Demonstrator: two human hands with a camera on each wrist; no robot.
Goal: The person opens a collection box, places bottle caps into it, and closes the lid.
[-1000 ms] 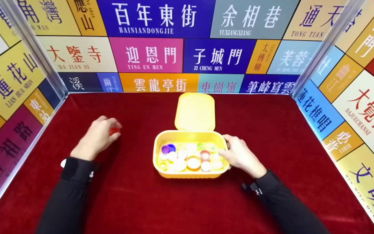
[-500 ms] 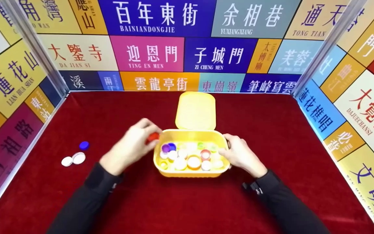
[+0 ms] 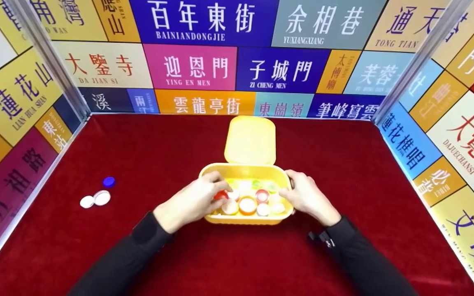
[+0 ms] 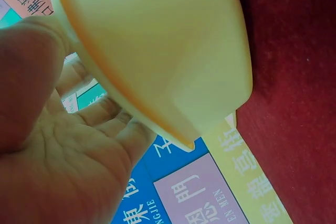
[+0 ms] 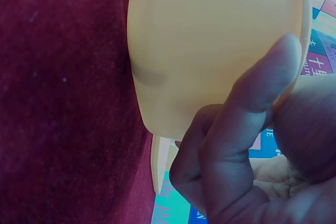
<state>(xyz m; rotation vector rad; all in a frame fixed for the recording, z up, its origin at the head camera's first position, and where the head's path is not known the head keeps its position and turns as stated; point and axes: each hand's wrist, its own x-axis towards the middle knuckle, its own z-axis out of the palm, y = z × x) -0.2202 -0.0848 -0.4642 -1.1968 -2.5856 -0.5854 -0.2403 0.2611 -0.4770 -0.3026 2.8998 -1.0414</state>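
A yellow plastic box (image 3: 245,221) stands on the red cloth with bottle caps of several colours inside. My left hand (image 3: 191,201) reaches over its left end and pinches a red bottle cap (image 3: 220,195) just inside, low among the others. In the left wrist view the hand (image 4: 68,129) passes over the rim, and the box wall (image 4: 168,45) hides the cap. At the right end my right hand (image 3: 309,197) grips the rim. The right wrist view has its bent fingers (image 5: 226,150) against the outside of the wall. White, orange-rimmed and green caps show between the hands.
The box's yellow lid (image 3: 250,140) lies folded back behind it. On the left of the red cloth (image 3: 138,148) are a blue cap (image 3: 108,181) and two white caps (image 3: 102,198) side by side. Sign-printed panels (image 3: 196,68) wall in the back and sides.
My left hand has carried the red bottle cap rightward from the left of the cloth and down into the box. My right hand has kept its grip on the rim.
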